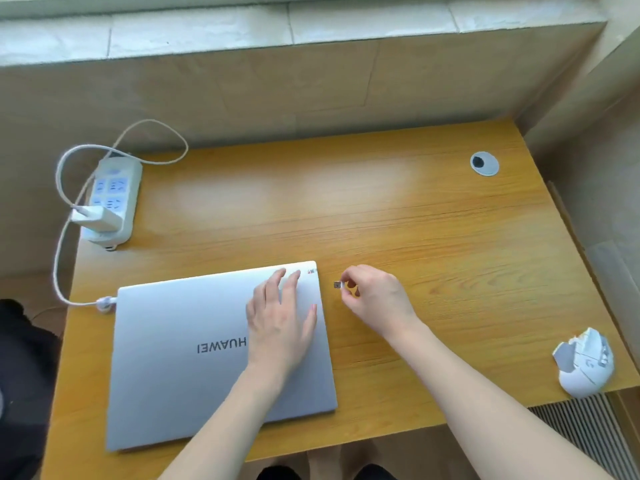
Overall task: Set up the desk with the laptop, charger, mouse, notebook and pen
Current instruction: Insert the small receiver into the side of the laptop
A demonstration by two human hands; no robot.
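A closed silver laptop (180,344) lies on the wooden desk (398,220), at the front left. My left hand (282,318) rests flat on its lid near the right edge, fingers straight. My right hand (372,294) pinches a small USB receiver (337,285) just right of the laptop's far right corner. A white charger (97,218) is plugged into a power strip (112,199), and its cable (57,258) runs to the laptop's left side. A white mouse (585,367) lies at the desk's front right edge, its cover off.
A round grey cable grommet (484,163) sits at the back right of the desk. Tiled walls close the back and right sides. A radiator grille (585,434) shows below the right front edge. Dark clothing (24,375) is at the far left.
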